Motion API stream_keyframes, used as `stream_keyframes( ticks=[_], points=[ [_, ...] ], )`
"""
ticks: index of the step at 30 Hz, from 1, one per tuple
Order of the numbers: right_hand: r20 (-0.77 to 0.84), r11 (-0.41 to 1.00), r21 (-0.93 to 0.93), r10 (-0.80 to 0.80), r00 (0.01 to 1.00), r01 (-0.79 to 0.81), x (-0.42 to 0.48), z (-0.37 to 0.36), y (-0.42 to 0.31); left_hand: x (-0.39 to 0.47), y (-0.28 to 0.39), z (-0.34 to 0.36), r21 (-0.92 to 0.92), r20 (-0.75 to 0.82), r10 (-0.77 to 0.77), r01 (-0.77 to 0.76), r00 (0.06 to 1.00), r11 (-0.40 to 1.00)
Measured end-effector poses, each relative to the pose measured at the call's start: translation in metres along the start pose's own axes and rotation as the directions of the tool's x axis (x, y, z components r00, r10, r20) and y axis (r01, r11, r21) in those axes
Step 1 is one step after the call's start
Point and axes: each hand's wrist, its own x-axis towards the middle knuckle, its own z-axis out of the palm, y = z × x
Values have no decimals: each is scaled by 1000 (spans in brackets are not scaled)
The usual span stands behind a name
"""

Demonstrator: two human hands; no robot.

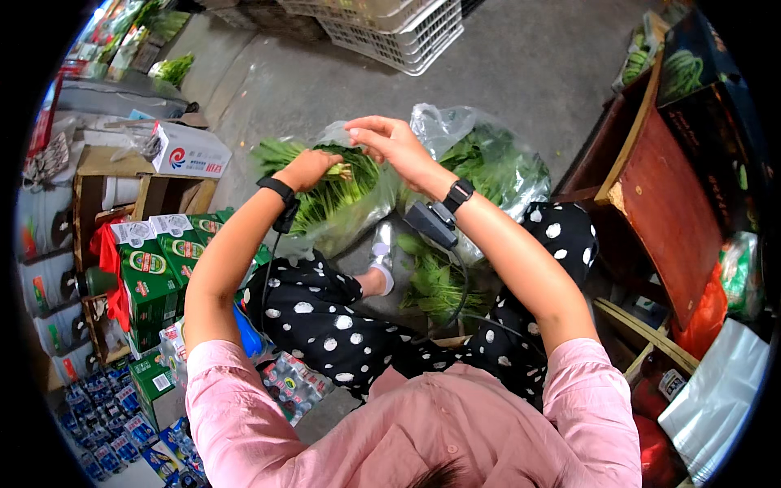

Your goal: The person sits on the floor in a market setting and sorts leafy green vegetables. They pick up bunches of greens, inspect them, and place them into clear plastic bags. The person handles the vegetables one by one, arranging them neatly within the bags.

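Note:
My left hand (308, 169) is closed around a small bunch of leafy green vegetables (274, 154), its cut stems pointing right past my fingers. Below it, more greens with long stems (332, 204) lie in an open clear plastic bag (351, 235). My right hand (399, 149) hovers over that bag's right side, fingers apart and nothing visible in them. Right of it stands a second clear plastic bag (531, 174) full of broad-leaved greens (479, 155). Loose greens (436, 283) lie between my legs.
White plastic crates (396, 46) stand on the concrete floor ahead. Green beer cartons (149, 268) and shrink-wrapped drinks (296, 384) crowd my left, near a white box (190, 151) on a wooden crate. A red-brown wooden board (668, 213) rises at my right. Cables hang from wrist-worn devices.

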Motion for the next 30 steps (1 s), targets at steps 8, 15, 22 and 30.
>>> stream_keyframes(
  ticks=[8, 15, 22, 30],
  points=[
    [34, 999, 46, -12, 999, 10, -1, 4, -6, 9, 60, 86, -169, 528, 233, -169, 817, 971],
    [101, 999, 28, -40, 994, 37, -7, 3, -6, 27, 71, 25, 334, 470, -67, -107, 880, 936],
    [140, 999, 32, -44, 989, 40, -9, 7, -4, 52, 57, 131, 513, 323, 98, -261, 941, 818],
    [193, 998, -25, -54, 980, 60, -12, 8, -13, 59, 54, 191, 277, -149, 292, -243, 945, 930]
  ],
)
